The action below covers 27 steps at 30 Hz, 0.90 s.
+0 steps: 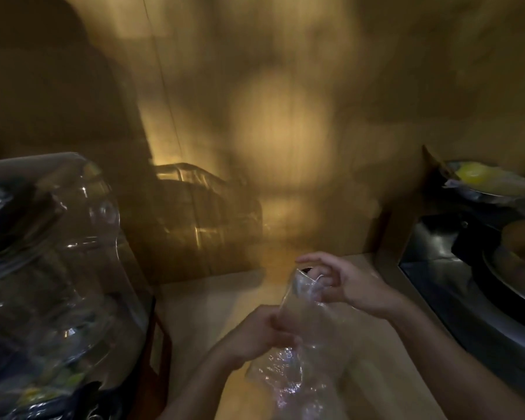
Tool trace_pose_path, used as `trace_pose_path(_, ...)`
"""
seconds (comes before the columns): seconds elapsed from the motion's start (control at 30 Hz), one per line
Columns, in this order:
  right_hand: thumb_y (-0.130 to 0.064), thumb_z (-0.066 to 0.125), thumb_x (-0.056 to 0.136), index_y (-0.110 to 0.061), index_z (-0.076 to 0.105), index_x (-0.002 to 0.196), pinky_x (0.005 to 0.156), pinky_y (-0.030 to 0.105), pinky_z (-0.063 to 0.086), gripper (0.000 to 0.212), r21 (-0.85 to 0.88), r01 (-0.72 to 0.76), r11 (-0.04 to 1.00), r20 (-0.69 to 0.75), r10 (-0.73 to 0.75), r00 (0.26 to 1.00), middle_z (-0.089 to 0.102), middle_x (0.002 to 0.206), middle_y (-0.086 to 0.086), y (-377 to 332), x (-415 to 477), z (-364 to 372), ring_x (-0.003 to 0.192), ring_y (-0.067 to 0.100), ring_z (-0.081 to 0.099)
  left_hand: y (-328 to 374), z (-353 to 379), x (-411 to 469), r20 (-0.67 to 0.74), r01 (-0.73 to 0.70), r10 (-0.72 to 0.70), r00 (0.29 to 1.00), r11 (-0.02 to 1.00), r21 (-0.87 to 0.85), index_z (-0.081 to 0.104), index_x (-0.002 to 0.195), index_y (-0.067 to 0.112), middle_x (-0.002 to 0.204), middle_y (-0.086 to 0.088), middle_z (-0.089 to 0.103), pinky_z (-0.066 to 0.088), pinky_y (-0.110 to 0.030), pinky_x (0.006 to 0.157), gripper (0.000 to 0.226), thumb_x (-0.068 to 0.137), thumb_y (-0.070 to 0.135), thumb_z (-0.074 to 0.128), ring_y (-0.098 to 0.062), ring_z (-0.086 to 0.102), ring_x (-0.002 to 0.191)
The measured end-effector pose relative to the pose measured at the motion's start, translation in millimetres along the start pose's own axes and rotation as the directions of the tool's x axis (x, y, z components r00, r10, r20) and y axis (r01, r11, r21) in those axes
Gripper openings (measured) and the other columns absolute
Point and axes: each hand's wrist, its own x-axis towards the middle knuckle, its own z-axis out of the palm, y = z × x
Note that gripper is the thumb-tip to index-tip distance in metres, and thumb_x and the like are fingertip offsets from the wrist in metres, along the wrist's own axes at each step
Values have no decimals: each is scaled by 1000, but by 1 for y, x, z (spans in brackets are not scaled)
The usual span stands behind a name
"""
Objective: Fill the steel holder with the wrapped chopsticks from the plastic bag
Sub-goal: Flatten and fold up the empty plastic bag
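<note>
A clear crinkled plastic bag (297,353) is held upright over the wooden counter (212,313), low in the middle of the view. My left hand (261,331) grips the bag around its middle. My right hand (343,283) pinches the bag's open top edge with its fingers. The picture is blurred, and I cannot make out wrapped chopsticks inside the bag. No steel holder shows.
A large clear plastic container (52,268) bulges in at the left. Another clear container (203,207) stands against the wooden back wall. At the right, a steel tray (455,286) carries metal dishes, and a bowl with something yellow (479,177) sits behind it.
</note>
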Motion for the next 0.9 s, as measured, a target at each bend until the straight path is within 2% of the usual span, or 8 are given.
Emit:
trace_pose_path(0.2,-9,75,71,-26,52,120,66,20,46,57,38,-138,990,-183,143,973,65,85,0,17,6,8,72,9,63,-21,-16,-17,-312,0,-65,948,979,-202,65,76,9,77,-15,66,37,-23,53,12,70,4,74,-18,55,66)
trace_pose_path(0.37,2,72,70,-19,53,118,62,16,51,55,266,-100,959,-365,196,910,67,82,1,56,16,45,73,10,65,-45,-21,-24,-439,-6,-175,881,925,-380,69,78,3,74,-9,73,48,-22,60,12,68,1,73,-21,66,69)
trace_pose_path(0.5,1,71,72,-26,41,126,61,27,51,67,349,-146,926,-361,276,890,63,88,6,87,25,75,74,18,62,-62,-24,-28,-541,0,-260,800,901,-433,66,89,9,84,0,76,48,-22,60,21,70,6,75,-13,69,82)
trace_pose_path(0.6,10,68,69,-35,37,128,52,24,51,80,349,-155,924,-324,275,905,56,88,9,105,29,91,73,21,60,-78,-28,-29,-556,63,-327,764,896,-441,62,81,11,82,-7,67,43,-25,57,18,70,9,75,-16,62,73)
trace_pose_path(0.67,16,64,69,-32,46,117,45,18,47,71,332,-166,929,-322,277,906,50,83,5,116,35,98,66,15,57,-88,-30,-29,-556,87,-383,738,870,-485,58,89,10,84,-14,65,40,-24,53,20,74,5,69,-22,59,71)
trace_pose_path(0.77,22,54,72,-20,59,80,44,14,42,43,218,-178,960,-351,247,903,54,77,7,132,48,104,59,13,54,-103,-34,-29,-561,116,-445,698,843,-524,44,108,15,92,-15,65,44,-25,47,36,80,-3,58,-24,60,71)
trace_pose_path(0.83,28,47,70,-15,56,63,48,12,40,44,157,-185,970,-371,231,899,54,70,6,144,58,107,60,13,51,-116,-37,-28,-587,159,-451,672,862,-481,37,109,16,87,-12,62,47,-24,40,42,80,-7,57,-21,59,69)
trace_pose_path(0.9,31,45,69,-13,53,63,52,13,41,45,166,-220,961,-355,267,896,54,71,4,154,68,110,58,7,55,-127,-39,-26,-613,202,-439,657,886,-419,38,103,12,83,-11,55,47,-22,39,40,78,-13,57,-17,58,63)
